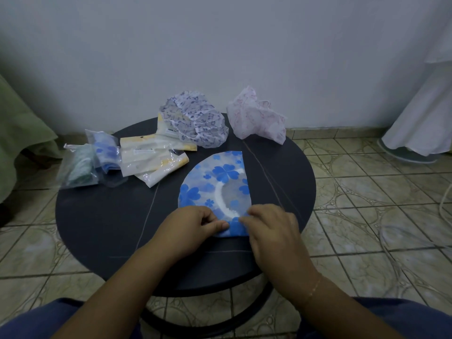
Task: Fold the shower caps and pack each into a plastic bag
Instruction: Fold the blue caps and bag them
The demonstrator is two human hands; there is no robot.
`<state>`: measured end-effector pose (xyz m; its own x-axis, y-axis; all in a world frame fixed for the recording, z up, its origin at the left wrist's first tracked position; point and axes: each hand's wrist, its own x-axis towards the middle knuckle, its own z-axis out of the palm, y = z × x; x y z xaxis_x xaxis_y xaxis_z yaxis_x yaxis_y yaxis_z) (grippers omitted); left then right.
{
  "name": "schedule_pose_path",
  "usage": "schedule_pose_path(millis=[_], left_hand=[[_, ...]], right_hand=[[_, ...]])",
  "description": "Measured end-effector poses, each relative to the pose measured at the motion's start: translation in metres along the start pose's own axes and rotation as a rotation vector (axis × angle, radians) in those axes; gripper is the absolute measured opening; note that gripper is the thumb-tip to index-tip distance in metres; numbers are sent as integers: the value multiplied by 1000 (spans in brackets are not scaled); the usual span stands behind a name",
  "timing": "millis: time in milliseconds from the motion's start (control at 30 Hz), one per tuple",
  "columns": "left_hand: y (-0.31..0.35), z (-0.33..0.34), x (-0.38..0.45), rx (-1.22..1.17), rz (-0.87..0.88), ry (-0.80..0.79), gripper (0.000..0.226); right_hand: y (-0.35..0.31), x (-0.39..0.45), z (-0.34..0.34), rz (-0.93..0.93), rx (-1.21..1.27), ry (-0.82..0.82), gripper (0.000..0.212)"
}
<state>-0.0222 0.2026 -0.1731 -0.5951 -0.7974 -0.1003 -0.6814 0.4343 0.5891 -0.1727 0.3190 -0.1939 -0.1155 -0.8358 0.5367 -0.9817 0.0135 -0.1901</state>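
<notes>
A blue-flowered shower cap (215, 182) lies folded in half on the round dark table (102, 216), its straight edge to the right. My left hand (195, 222) pinches the cap's near corner between thumb and fingers. My right hand (271, 228) pinches the same near edge from the right. Two unfolded caps sit at the table's far side: a white one with purple flowers (195, 121) and a pale pink one (256, 118). Several plastic bags lie at the left, two holding packed caps, one blue (106, 150) and one green (78, 167), and flat yellow-edged ones (151, 157).
The table stands on a tiled floor (367, 192) close to a white wall. A green cloth (22, 128) hangs at the far left and white fabric (425, 113) at the right. My knees in blue trousers (44, 321) are under the near edge.
</notes>
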Motion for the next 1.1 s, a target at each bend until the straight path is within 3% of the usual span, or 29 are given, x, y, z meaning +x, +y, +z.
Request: schedule_pose_path(millis=[100,267,367,667,833,900,1000,1100], left_hand=[[0,0,2,6,-8,-10,34],[2,-1,-1,51,-15,-1,32],[-1,-3,-7,194,12,105,28],[-31,-17,-18,322,22,223,39],[-31,-12,-21,353,471,410,20],[-24,-3,-22,351,559,359,27],[-17,8,-18,375,542,214,41],[-11,6,-12,402,539,175,39]], right_hand=[[-7,-10,5,-113,-69,-99,34],[-9,-20,10,-9,-102,-265,59],[-10,-20,9,29,-109,-321,69],[-8,-12,6,37,-46,-217,67],[-4,-8,10,-18,1,-138,41],[-3,-7,10,-24,16,-145,39],[-1,-6,9,-26,84,-169,38],[5,-3,6,-22,196,-195,37]])
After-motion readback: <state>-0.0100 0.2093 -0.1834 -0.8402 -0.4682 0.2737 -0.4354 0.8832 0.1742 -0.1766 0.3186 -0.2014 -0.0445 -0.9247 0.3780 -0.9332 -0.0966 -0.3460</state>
